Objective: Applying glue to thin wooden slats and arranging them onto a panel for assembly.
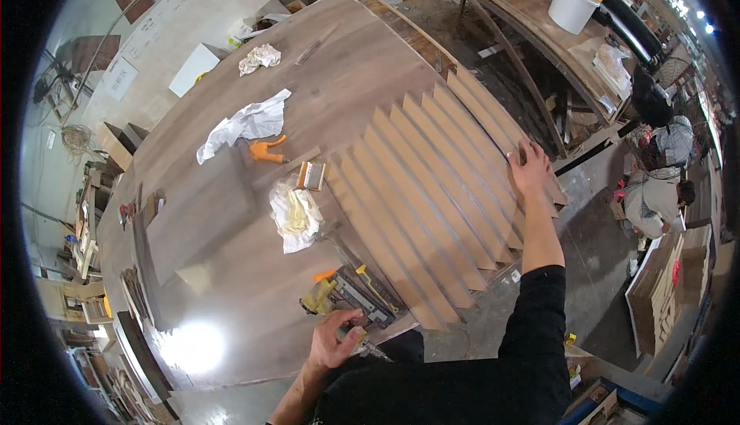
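My left hand (335, 340) is at the near edge of the table, its thumb and fingers closed around the handle of a yellow-and-black nail gun (356, 295) that lies on the tabletop. Further right, my right hand (530, 166) grips across the outermost brown board (487, 109), thumb and fingers over its edges. To the left of that board lie several similar long brown boards (408, 201), side by side and staggered, with dark grey edges showing between them. A dark gap separates the outermost board from the row.
On the brown tabletop (324, 93) lie an orange glue-bottle-like tool (267, 150), a small box of metal staples (311, 176), a stained white cloth (296, 217) and a white rag (245, 126). A white bucket (575, 5) stands on a bench. People (651, 193) crouch at the right.
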### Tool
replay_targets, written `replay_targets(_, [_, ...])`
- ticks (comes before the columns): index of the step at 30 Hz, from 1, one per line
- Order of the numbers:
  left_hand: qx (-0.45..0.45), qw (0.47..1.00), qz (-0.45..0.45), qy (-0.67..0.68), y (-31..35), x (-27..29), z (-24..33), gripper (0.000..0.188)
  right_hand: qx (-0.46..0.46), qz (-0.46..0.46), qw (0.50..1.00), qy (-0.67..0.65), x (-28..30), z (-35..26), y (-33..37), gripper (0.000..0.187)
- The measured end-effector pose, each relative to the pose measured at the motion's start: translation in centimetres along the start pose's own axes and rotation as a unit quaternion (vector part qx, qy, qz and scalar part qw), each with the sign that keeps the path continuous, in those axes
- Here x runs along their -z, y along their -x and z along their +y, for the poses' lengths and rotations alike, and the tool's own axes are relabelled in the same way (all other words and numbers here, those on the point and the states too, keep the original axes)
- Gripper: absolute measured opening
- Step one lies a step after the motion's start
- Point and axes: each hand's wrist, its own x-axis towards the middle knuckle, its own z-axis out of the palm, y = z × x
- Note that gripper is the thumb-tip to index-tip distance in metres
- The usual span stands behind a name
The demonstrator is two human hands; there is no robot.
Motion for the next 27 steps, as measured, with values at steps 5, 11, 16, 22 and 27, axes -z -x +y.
replay_targets(5, [-0.002, 1.000, 0.007, -0.007, -0.7, -0.5, 0.4, 0.032, 0.069, 0.110, 0.991, -0.015, -0.8, 2.3, -0.2, 0.044])
replay_targets(11, [0.001, 1.000, -0.011, -0.005, -1.8, -1.2, 1.0, 0.031, -0.026, 0.064, 0.997, -0.032, 0.6, 1.8, -2.0, 0.040])
replay_targets(16, [0.005, 1.000, -0.013, -0.004, -2.0, -1.3, 0.6, 0.032, -0.014, 0.061, 0.998, -0.022, 0.7, 2.2, -2.1, 0.037])
replay_targets(22, [0.010, 1.000, -0.024, -0.009, -2.5, -1.7, 0.8, 0.032, 0.023, 0.056, 0.997, -0.043, 2.4, 1.8, -2.5, 0.031])
replay_targets(27, [-0.001, 0.999, -0.033, -0.013, -2.8, -2.0, 1.0, 0.032, 0.043, 0.005, 0.998, -0.036, 1.6, 0.8, -2.1, 0.030])
